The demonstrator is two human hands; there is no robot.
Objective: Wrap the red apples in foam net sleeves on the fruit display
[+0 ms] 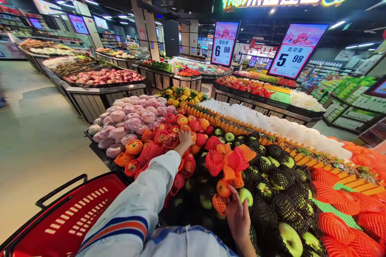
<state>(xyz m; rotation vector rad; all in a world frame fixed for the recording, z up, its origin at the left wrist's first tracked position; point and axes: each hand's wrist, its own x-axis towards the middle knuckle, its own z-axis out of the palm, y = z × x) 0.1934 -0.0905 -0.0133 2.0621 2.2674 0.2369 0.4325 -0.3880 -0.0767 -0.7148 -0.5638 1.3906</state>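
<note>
My left hand (pixel 185 140) reaches out over the pile of red apples, its fingers stretched out and resting among them. Many of these fruits wear red or orange foam nets; one bare-looking red apple (pixel 171 141) lies just left of the fingers. Lower down, my right hand (pixel 237 215) is palm up with fingers apart. Its fingertips are at the edge of an orange-red apple (pixel 223 188), which sits below a heap of loose red and orange foam nets (pixel 230 160). A green apple (pixel 246 196) lies right beside that hand.
A red shopping basket (pixel 69 213) with a black handle stands at lower left. Around the apples are wrapped pinkish fruits (pixel 132 122), yellow fruits (pixel 182 97), green apples in black nets (pixel 280 192) and red-netted fruits (pixel 346 217). An orange fence divider (pixel 337 172) crosses the display.
</note>
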